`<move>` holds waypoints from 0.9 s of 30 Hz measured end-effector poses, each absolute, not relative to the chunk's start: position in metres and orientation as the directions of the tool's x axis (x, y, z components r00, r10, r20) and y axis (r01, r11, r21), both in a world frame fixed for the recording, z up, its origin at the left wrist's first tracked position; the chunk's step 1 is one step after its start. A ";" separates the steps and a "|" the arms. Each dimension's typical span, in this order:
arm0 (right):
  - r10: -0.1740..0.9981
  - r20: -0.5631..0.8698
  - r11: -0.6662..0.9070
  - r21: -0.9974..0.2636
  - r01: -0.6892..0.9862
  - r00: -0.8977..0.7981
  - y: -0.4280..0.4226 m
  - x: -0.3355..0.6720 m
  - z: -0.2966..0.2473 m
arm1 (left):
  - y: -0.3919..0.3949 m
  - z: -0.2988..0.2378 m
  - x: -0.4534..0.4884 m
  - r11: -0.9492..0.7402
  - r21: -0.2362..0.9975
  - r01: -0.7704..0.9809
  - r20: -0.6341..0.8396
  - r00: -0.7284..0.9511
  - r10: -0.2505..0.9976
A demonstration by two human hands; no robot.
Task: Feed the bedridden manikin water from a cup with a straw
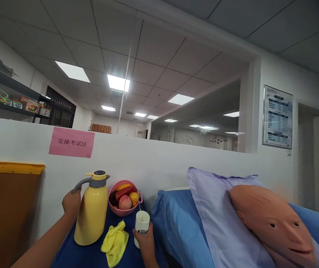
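Note:
My left hand is closed around the grey handle of a yellow thermos jug that stands upright on a blue-covered table. My right hand grips a white cup from below and the side; a thin stick or spoon pokes out of the cup. A crumpled yellow cloth lies on the table between the jug and the cup. Behind them sits a pink bowl holding several pieces of fruit.
A training manikin head rests on a lilac pillow on a bed with blue sheets at the right. A white partition with a pink sign runs behind the table. A brown board leans at the left.

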State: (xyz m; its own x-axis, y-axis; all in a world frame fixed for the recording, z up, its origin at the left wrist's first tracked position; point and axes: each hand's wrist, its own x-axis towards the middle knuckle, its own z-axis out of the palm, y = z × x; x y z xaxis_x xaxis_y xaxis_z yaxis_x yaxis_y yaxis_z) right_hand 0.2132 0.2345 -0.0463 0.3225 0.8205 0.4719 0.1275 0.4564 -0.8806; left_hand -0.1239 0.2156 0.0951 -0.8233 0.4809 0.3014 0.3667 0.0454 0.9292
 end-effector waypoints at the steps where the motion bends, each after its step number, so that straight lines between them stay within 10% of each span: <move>1: 0.823 0.474 0.460 -0.879 0.124 0.313 0.229 0.215 -0.044 | 0.211 0.097 -0.123 0.067 0.922 0.381 0.304 -0.820 0.484; 12: 0.844 0.461 0.480 -0.877 -0.003 0.274 0.126 0.187 -0.006 | 0.142 0.179 -0.106 0.131 0.681 0.720 0.499 -0.587 0.637; 27: 0.861 0.419 0.456 -0.887 -0.070 0.286 -0.017 0.177 0.049 | 0.011 0.270 0.005 -0.081 -0.059 0.995 0.651 0.100 0.752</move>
